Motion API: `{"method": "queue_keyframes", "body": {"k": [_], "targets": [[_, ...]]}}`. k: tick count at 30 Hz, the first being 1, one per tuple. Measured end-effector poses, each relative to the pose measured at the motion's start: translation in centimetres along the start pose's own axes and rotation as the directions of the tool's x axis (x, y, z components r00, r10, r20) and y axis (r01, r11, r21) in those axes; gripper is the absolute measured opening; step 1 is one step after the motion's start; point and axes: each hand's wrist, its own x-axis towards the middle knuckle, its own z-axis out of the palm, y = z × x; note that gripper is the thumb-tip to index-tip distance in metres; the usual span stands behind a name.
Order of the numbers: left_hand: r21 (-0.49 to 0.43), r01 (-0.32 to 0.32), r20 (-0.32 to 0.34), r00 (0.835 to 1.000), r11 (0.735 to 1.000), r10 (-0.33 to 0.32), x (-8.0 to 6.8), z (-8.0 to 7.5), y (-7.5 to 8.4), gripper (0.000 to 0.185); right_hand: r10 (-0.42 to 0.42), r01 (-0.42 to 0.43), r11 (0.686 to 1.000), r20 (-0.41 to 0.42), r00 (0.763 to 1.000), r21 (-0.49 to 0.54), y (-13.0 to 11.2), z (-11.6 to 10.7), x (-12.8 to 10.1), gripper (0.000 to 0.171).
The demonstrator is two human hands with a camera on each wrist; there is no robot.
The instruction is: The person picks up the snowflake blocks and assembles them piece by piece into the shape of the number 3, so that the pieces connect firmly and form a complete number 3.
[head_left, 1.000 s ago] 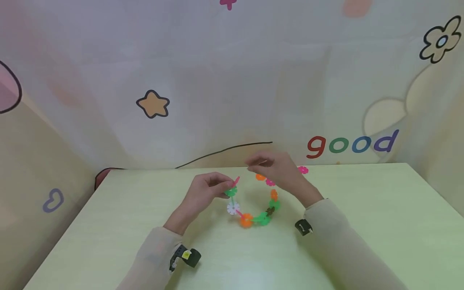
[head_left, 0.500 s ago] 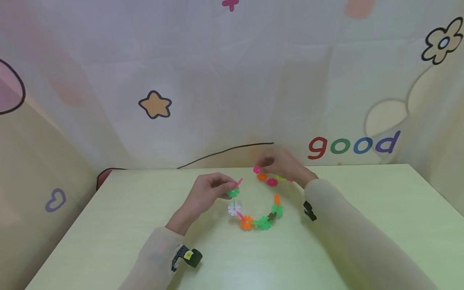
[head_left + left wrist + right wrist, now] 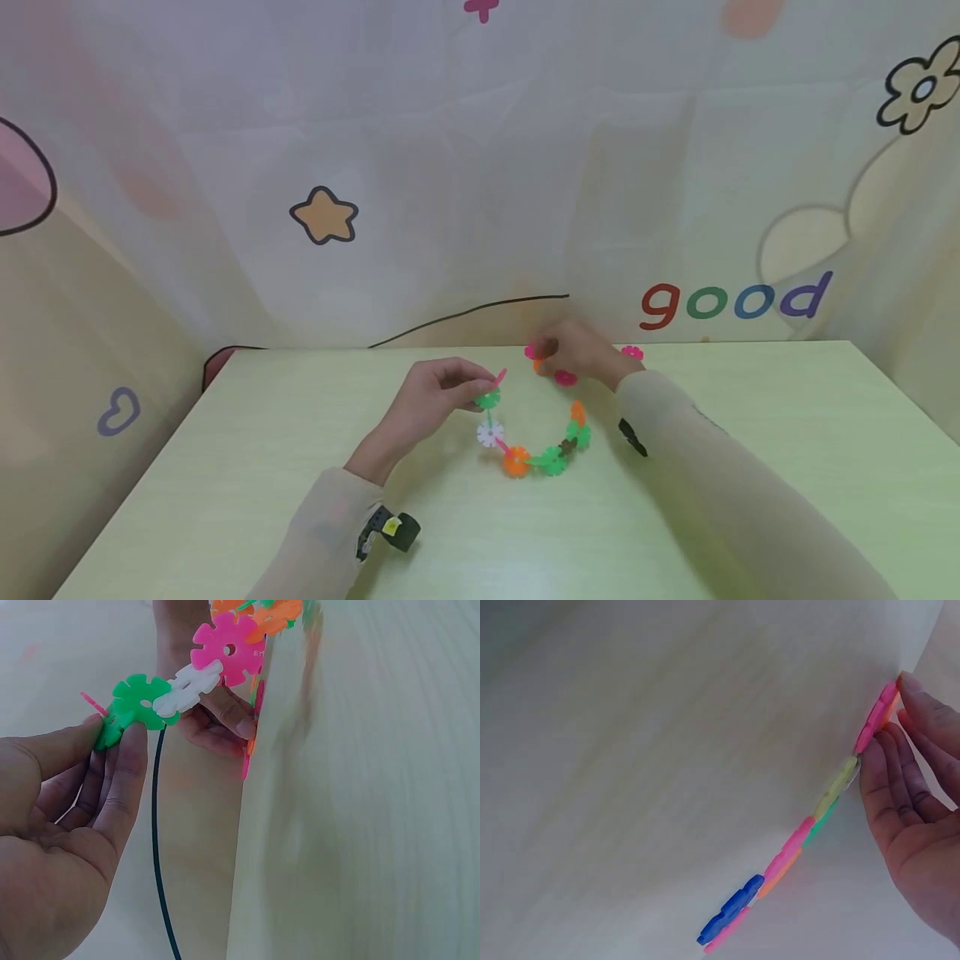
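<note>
My left hand (image 3: 442, 396) pinches a green snowflake disc (image 3: 141, 701) at one end of a chain of slotted plastic discs. A pink disc (image 3: 501, 379) sticks up from that end. From there the chain curves through a white disc (image 3: 491, 433), an orange disc (image 3: 516, 461) and several green ones to another orange disc (image 3: 577, 412). My right hand (image 3: 581, 354) is at the back of the table, its fingertips at a loose orange disc (image 3: 891, 711) beside a pink disc (image 3: 874, 724). Whether they grip the orange disc is hard to see.
More loose discs lie in a row at the back: a pale yellow disc (image 3: 836, 786), a green disc (image 3: 820, 825), a blue disc (image 3: 731, 909) and several others. A printed cloth (image 3: 465, 183) hangs behind the table's far edge. The pale table (image 3: 495, 533) spreads in front.
My right hand has moved right and then down onto the loose discs, uncovering a pink one at the far left. The left hand keeps its pinch, and the chain barely shifts.
</note>
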Motion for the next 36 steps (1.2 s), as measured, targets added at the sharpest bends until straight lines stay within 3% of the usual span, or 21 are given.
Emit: {"method": "queue_keyframes", "body": {"k": [6,14,17,21,26,36], "targets": [[0.028,0.012,0.0,1.0,1.0,-0.012,-0.1,-0.1,0.2,0.018,0.0,0.0,1.0,0.0,1.0,0.007,-0.1,0.0,0.0,0.016],[0.01,0.022,-0.012,1.0,1.0,-0.022,-0.2,-0.1,0.3,0.018,-0.021,0.031,0.989,-0.07,0.997,0.144,-1.1,-0.8,-1.6,0.005],[-0.014,0.03,-0.02,0.999,0.999,-0.03,-0.2,-0.1,0.3,0.018,-0.029,0.067,0.955,-0.133,0.991,0.288,-2.2,-1.3,-2.8,0.01],[-0.043,0.031,-0.04,0.999,0.999,-0.033,-0.1,-0.1,0.4,0.018,-0.035,0.133,0.867,-0.206,0.978,0.481,-4.0,-1.6,-4.6,0.016],[-0.066,0.031,-0.061,0.997,0.997,-0.035,-0.1,-0.1,0.4,0.018,-0.047,0.188,0.794,-0.249,0.967,0.578,-5.2,-1.2,-6.0,0.016],[-0.046,0.039,-0.082,0.996,0.998,-0.043,-0.1,0.0,0.6,0.018,-0.057,0.203,0.783,-0.257,0.965,0.588,-5.6,-0.4,-6.9,0.018]]}}
